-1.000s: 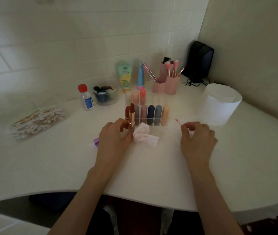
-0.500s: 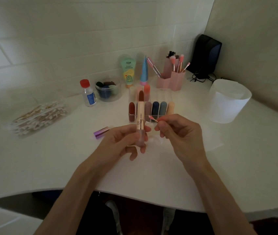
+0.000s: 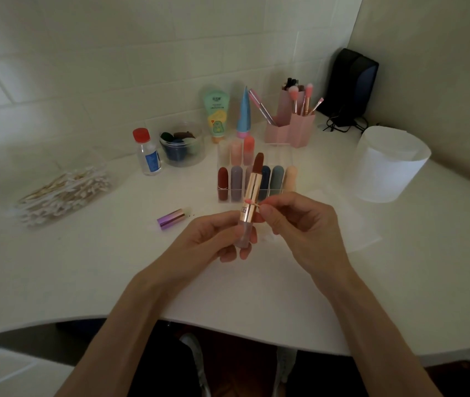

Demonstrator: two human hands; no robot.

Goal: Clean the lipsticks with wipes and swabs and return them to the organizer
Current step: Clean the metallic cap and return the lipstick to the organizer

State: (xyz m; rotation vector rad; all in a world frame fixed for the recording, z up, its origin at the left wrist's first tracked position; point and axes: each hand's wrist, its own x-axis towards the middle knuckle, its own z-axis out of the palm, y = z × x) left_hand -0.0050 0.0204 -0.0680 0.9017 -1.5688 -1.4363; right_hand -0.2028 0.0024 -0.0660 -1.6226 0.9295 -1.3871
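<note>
while the left hand (image 3: 213, 239) curls its fingers round the open brown lipstick (image 3: 250, 190), the right hand (image 3: 302, 227) pinches a swab (image 3: 252, 201) against its gold collar; others stand in the organizer (image 3: 281, 157), seemingly done; a purple tube (image 3: 172, 219) waits on the desk (image 3: 113, 267).

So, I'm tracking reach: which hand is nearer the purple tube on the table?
Left. The left hand holds the lipstick just right of the purple tube; the right hand, pinching a swab, is beyond the lipstick.

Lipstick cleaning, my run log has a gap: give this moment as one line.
left hand holds uncapped lipstick | right hand pinches swab | swab tip on lipstick
</note>
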